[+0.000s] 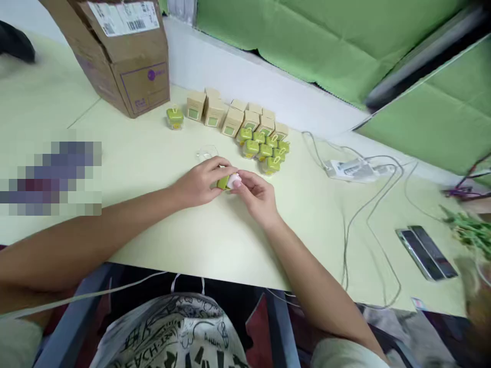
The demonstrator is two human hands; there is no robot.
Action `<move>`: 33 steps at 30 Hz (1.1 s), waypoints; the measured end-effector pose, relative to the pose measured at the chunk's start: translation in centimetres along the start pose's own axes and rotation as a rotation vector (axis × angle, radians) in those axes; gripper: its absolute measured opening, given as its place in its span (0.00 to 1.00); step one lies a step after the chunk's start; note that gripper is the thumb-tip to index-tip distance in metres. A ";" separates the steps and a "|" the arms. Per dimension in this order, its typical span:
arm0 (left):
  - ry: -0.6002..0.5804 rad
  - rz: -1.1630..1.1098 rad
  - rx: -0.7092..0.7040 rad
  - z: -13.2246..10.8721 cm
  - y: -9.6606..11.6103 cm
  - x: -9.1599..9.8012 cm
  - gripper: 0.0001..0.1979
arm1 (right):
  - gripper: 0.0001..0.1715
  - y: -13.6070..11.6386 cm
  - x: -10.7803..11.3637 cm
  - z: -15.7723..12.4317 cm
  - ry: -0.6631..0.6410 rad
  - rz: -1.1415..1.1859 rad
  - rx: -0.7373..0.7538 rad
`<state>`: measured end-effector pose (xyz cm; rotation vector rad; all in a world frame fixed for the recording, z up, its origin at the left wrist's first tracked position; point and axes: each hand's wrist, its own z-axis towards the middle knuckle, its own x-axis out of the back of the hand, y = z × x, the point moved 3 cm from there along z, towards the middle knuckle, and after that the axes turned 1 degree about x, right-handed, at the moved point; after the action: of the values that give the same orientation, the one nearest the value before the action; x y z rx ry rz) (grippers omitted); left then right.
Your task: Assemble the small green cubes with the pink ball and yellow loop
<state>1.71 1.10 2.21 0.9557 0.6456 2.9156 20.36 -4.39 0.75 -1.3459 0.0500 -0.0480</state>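
Observation:
In the head view my left hand (199, 183) grips a small green case (222, 183) above the table, its fingers closed round the case from the left. The fingers of my right hand (259, 197) pinch a small white piece (232, 180) at the right side of this case. Whether the white piece is seated in the case or only touching it, I cannot tell, as fingers cover part of both. Just behind my left hand lies a clear plastic cover (207, 151). Several similar green cases (264, 151) with loops stand grouped behind my right hand.
Small cardboard boxes (233, 121) line the back, with a lone green case (175, 117) left of them. A large carton (141, 76) stands at back left. On the right are a power strip (351, 171), looping cables (378, 199) and two phones (426, 253).

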 end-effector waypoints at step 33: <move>0.002 -0.129 0.095 -0.5 -0.1 -0.8 0.24 | 0.28 -1.8 -0.2 -1.2 -0.044 -0.444 0.141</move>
<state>2.04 0.84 1.33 0.8833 0.8204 2.7962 20.09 -5.94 2.23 -1.1955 -0.2859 -0.3898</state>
